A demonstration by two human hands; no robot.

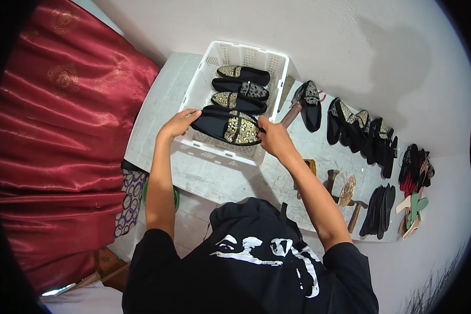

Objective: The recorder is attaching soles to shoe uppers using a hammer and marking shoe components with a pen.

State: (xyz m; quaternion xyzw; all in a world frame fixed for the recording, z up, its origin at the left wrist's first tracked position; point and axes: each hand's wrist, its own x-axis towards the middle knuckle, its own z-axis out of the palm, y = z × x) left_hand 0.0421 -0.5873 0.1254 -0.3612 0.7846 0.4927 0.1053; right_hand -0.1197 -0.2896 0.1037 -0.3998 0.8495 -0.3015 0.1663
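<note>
My left hand (177,125) pinches the heel end of a black loafer (240,130) with a gold-patterned upper. At its toe end, my right hand (275,138) has its fingers closed round it. The loafer lies level over the near part of a white plastic basket (261,49). Part of what seems a second shoe shows just behind it; whether that one is held too is unclear. Deeper in the basket, several patterned loafers lie in a row, among them a black-and-silver one (254,90) and a gold one (239,102).
The basket stands on a grey table (165,99) against a pale wall. To the right are a loafer (311,107), a row of patterned shoes (361,131), a hammer (357,212), black soles (378,212) and green pieces (416,206). A red curtain (73,146) hangs at the left.
</note>
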